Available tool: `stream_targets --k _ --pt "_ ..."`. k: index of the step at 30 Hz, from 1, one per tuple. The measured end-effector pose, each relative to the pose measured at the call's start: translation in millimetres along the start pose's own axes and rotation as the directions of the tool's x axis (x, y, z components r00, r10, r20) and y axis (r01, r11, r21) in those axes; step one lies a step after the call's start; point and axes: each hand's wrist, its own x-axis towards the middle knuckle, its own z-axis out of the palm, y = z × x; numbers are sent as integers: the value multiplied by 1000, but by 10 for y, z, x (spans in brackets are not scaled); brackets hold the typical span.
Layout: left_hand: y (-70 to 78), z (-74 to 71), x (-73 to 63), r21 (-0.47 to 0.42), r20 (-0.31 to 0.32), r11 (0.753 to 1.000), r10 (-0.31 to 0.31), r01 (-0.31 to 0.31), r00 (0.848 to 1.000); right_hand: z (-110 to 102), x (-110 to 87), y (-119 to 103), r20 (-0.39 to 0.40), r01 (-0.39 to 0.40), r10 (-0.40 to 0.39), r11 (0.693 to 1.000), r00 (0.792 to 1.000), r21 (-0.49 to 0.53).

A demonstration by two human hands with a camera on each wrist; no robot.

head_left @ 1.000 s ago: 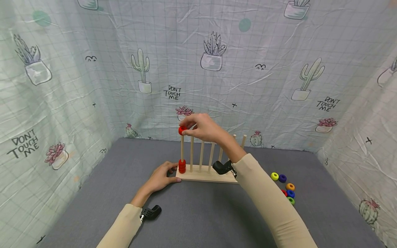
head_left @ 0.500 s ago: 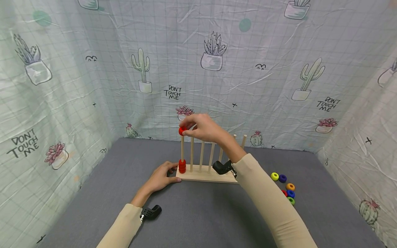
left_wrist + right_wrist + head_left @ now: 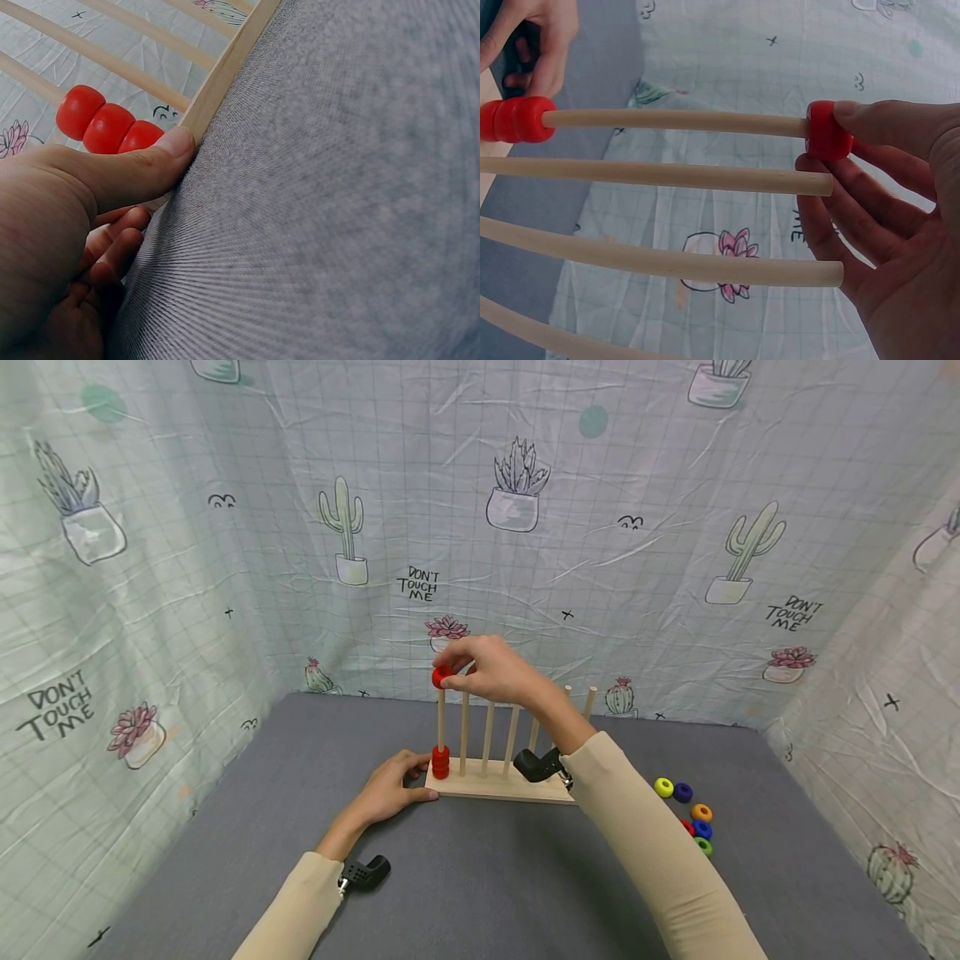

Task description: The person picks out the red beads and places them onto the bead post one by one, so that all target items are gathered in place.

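Observation:
My right hand (image 3: 487, 668) pinches a red bead (image 3: 829, 130) between thumb and fingers at the top of the leftmost peg (image 3: 675, 121). In the right wrist view the peg's tip meets the bead. Three red beads (image 3: 109, 126) are stacked at the foot of that same peg. The pegs rise from a light wooden base (image 3: 495, 787). At the base's left end, my left hand (image 3: 390, 787) grips it, with the thumb (image 3: 176, 142) on the front edge and the other fingers curled behind.
To the right of the rack lie loose beads on the grey tabletop (image 3: 487, 885): yellow (image 3: 663, 787), dark blue (image 3: 682, 792), orange (image 3: 702, 812), blue (image 3: 702, 830) and green (image 3: 702, 846), plus a red one partly behind the right sleeve. A cactus-print curtain (image 3: 517, 568) surrounds the table.

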Motion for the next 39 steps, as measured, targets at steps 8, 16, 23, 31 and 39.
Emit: stream_targets --k 8,16,23,31,39 --pt "-12 10 10 1 -1 1000 -10 10 1000 -1 2 7 0 1 -1 1000 1000 13" --pt "-23 12 19 -3 2 1000 -11 11 1000 -8 2 -10 -2 0 0 1000 1000 16" --pt "-32 15 25 -4 1 1000 -10 10 1000 -13 2 2 8 3 -3 1000 1000 11" --pt "-24 24 13 14 -9 1000 4 -4 1000 -8 -35 20 -11 25 -25 1000 1000 1" --pt "-32 37 2 12 -15 1000 -2 2 1000 -18 -134 -4 -46 57 -56 998 997 11"
